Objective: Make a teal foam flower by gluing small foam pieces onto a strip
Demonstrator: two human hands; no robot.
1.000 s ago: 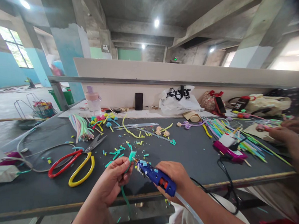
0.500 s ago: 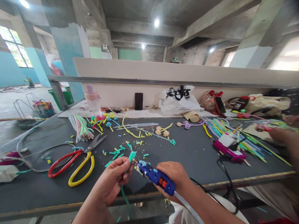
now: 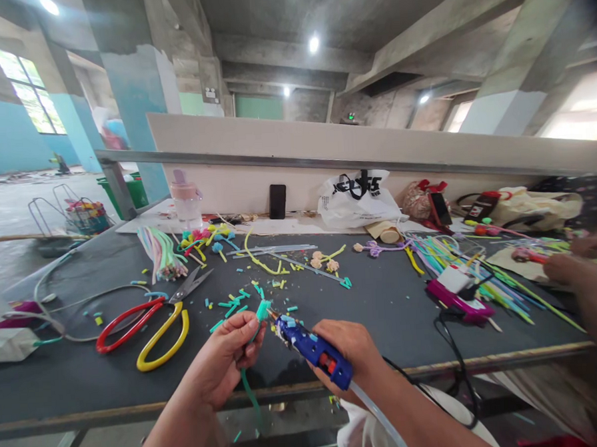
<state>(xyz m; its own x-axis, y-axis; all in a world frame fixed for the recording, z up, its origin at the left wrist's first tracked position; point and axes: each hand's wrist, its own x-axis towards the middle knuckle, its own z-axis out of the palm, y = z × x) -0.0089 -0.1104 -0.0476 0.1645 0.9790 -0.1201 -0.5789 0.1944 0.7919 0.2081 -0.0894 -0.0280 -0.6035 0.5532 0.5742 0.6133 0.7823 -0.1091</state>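
Observation:
Near the table's front edge, my left hand (image 3: 237, 343) pinches a teal pipe cleaner (image 3: 263, 310); its upper end has short teal pieces gathered on it and its tail hangs below the hand. My right hand (image 3: 346, 348) is wrapped round a blue hot glue gun (image 3: 309, 346) with bits of coloured fuzz stuck on it. The gun's nozzle points left, at or very close to the teal pieces. A clear glue stick (image 3: 381, 416) sticks out of its back end. Short cut teal pieces (image 3: 230, 308) lie on the table beyond my left hand.
Large scissors (image 3: 156, 318) with red and yellow handles lie open at left. Behind are a pipe cleaner bundle (image 3: 163, 254), a bottle (image 3: 186, 203), a phone (image 3: 277, 202) and a white bag (image 3: 357, 200). At right, a magenta power strip (image 3: 457, 302) lies near another person's blurred hands (image 3: 576, 269).
The glue gun's nozzle has drawn back slightly to the right from the teal pieces. My left hand has barely moved. The other person's hands at right have shifted a little.

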